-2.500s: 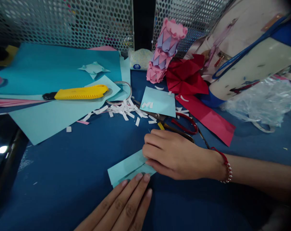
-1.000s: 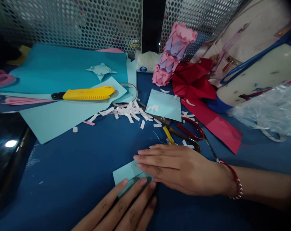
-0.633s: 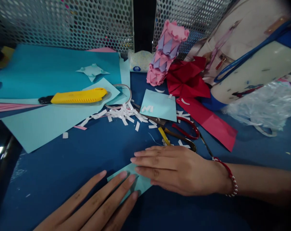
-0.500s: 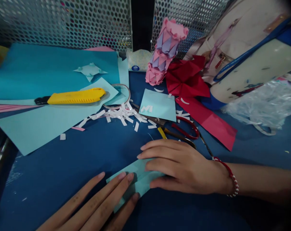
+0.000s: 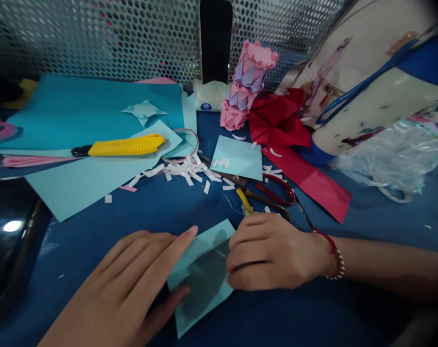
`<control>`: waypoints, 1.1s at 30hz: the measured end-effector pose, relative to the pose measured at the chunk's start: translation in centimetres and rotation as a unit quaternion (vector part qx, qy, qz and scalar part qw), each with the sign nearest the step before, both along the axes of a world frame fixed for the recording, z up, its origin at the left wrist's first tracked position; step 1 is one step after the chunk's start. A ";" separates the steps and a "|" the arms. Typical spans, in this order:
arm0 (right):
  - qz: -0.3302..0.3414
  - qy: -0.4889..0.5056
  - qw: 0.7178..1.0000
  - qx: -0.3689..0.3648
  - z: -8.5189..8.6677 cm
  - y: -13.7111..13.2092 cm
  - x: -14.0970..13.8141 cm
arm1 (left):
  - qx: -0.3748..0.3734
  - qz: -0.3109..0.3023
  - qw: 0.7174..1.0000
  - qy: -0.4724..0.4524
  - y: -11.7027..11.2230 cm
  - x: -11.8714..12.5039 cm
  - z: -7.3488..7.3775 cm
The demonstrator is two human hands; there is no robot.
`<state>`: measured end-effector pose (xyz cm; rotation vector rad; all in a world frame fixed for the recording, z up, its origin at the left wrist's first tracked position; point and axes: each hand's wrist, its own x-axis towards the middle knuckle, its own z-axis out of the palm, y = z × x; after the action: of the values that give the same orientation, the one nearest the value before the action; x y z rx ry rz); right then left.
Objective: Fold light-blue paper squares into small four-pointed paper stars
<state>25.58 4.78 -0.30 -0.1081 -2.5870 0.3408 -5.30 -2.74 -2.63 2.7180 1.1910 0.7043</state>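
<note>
The pale blue paper (image 5: 204, 265) has just opened out between my parted left fingers (image 5: 170, 260) and my right fingers (image 5: 248, 236) pinching its edge, so its inside seems workable

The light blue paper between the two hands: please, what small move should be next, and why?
Perhaps smooth the middle of the light blue paper with the right hand. The middle lies uncovered; the left hand is at the left side and could steady it, while the right hand's curled fingers are at the right side.
</note>
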 end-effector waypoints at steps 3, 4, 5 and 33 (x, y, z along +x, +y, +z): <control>0.009 0.008 1.000 0.028 -0.2 0.0 0.0 | -0.017 0.004 1.000 -0.012 1.4 0.6 0.6; 0.010 0.014 0.999 0.040 -0.2 0.0 0.0 | -0.040 -0.008 0.999 -0.022 1.9 0.6 0.8; 0.011 0.019 0.998 0.052 -0.2 0.0 0.0 | -0.050 0.021 0.997 -0.045 2.3 0.6 1.1; -0.133 0.025 0.988 0.075 -0.8 0.1 -0.6 | -0.016 0.005 0.999 -0.033 2.7 0.7 2.1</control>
<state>24.99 4.89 -1.07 -0.3820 -2.4969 0.0485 -4.62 -0.01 -0.55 2.6425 1.1911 0.7643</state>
